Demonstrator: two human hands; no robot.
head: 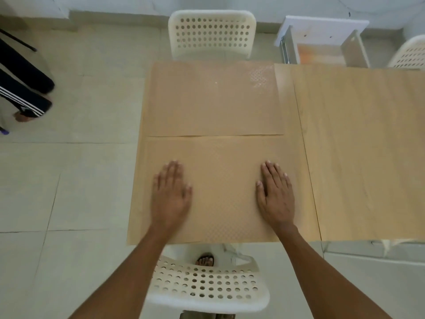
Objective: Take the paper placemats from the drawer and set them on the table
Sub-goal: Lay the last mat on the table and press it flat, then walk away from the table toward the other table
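Two brown paper placemats lie flat on the left part of the light wooden table [358, 146]. The far placemat [213, 100] sits by the table's far edge. The near placemat [220, 187] lies right in front of me, its far edge almost meeting the other one. My left hand [171, 194] rests palm down on the near placemat's left side. My right hand [277, 194] rests palm down on its right side. Both hands are flat with fingers extended and hold nothing. The open white drawer [322, 42] stands beyond the table at the back right.
A white perforated chair [211, 33] stands at the table's far side, another [207, 286] just below me, and a third [411, 54] at the far right. Another person's legs [25, 88] stand on the tiled floor at the left.
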